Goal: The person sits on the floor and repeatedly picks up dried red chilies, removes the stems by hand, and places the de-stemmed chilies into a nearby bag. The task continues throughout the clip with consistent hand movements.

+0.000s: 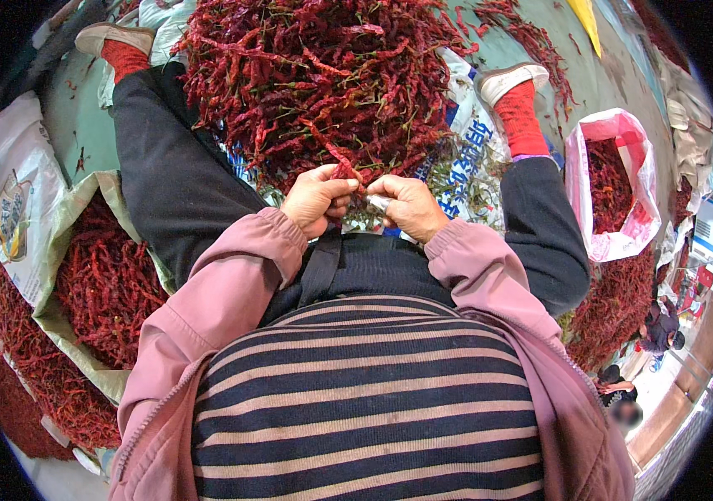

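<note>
Blue-lettered white sheeting (472, 150) underlies one chilli heap (315, 79) between two open sacks (642, 196). Before it, my left hand (315, 200) pinches one red chilli (342, 164); whether my right hand (413, 205) grips anything, I can't tell.

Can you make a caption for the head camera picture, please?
The left hand holds a red chili close to the right hand, by a big chili pile.

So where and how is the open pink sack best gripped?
Probably by the left rim of the pink sack, pinched from above: its mouth gapes upward, and that edge stands around the red chilies inside, facing the person's right leg.
</note>
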Demonstrator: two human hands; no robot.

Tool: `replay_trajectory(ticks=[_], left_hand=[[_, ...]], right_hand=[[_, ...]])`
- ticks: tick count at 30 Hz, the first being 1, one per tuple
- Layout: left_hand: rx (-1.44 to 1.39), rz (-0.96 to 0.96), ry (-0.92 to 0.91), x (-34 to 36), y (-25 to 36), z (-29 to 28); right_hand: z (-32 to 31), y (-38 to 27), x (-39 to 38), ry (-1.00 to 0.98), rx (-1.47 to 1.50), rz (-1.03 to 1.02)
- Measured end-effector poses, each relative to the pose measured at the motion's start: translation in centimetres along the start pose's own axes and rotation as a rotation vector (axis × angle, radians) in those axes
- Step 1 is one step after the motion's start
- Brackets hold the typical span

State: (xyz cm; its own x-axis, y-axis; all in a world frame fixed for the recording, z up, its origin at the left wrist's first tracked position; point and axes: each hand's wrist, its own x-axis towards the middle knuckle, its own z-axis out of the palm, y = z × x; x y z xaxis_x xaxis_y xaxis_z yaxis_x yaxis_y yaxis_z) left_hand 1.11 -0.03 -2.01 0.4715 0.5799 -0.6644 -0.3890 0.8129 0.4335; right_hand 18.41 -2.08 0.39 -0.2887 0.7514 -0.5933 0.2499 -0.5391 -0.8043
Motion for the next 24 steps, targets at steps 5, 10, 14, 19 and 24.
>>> replay_trajectory(ticks=[5,10,14,19,24], left_hand=[[-0.012,0.058,0.017,-0.6,0.1,0.5],[0.088,0.134,0.040,-0.7,-0.4,0.4],[0.460,0.431,0.062,-1.1,-1.1,1.1],[0.436,0.504,-0.021,-2.4,0.3,2.0],[0.024,0.297,0.104,-1.9,1.2,-1.9]], right_hand=[[0.1,0.2,0.0,0.029,-0.073,-0.084],[0.2,0.8,0.2,0.068,-0.266,-0.220],[1.1,-0.9,0.4,0.145,-0.663,-0.147],[-0.7,1.5,1.6,0.194,-1.079,0.075],[-2.0,4.2,1.0,0.285,-0.912,-0.290]])
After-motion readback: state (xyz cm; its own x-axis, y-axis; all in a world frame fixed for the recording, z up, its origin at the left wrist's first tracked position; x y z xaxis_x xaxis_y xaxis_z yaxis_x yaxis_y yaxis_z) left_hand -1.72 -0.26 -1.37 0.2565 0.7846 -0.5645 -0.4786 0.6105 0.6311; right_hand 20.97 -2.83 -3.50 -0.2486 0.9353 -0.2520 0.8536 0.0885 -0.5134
